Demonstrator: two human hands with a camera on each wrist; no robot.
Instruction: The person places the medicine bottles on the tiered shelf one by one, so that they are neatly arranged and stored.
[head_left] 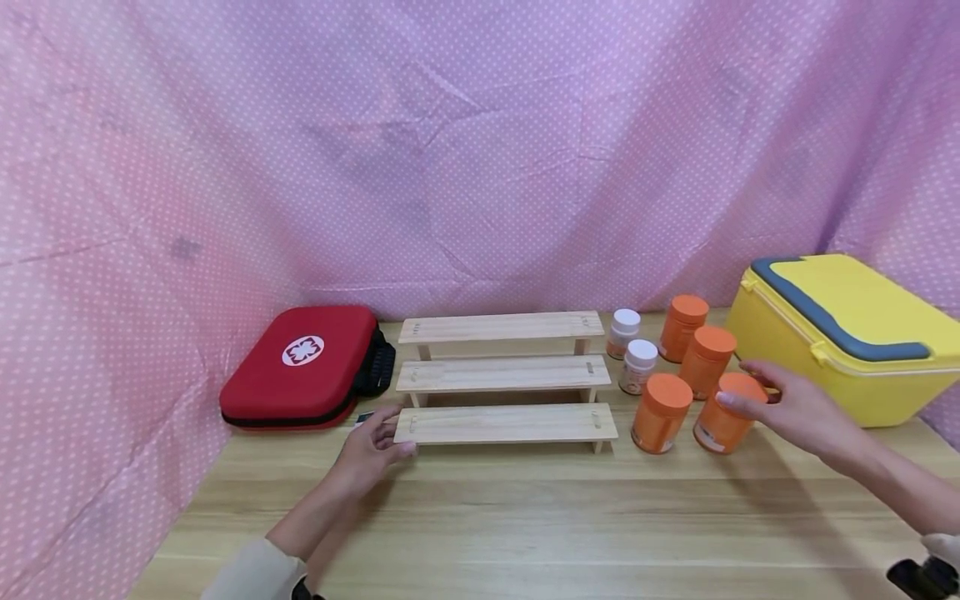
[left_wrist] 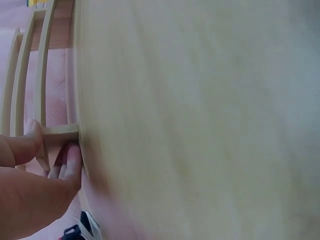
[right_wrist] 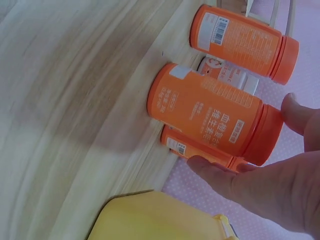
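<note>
At the left end of a three-tier wooden rack point(head_left: 504, 424), my left hand point(head_left: 367, 454) pinches the lowest tier. In the left wrist view the thumb point(left_wrist: 33, 136) lies on the plank and the fingers are by its short leg point(left_wrist: 61, 131). My right hand point(head_left: 802, 410) is spread about the lid of the nearest right orange bottle point(head_left: 723, 421), thumb at the lid's edge. The right wrist view shows this bottle point(right_wrist: 205, 107) upright on the table, its label facing the camera, with the fingers point(right_wrist: 212, 175) extended alongside.
More orange bottles point(head_left: 662, 417) and two white-capped bottles point(head_left: 637, 371) stand right of the rack. A yellow box point(head_left: 825, 375) with a grey handle is at the far right. On the left lies a red case point(head_left: 300, 367) with a white emblem. Pink dotted cloth point(head_left: 480, 167) hangs behind.
</note>
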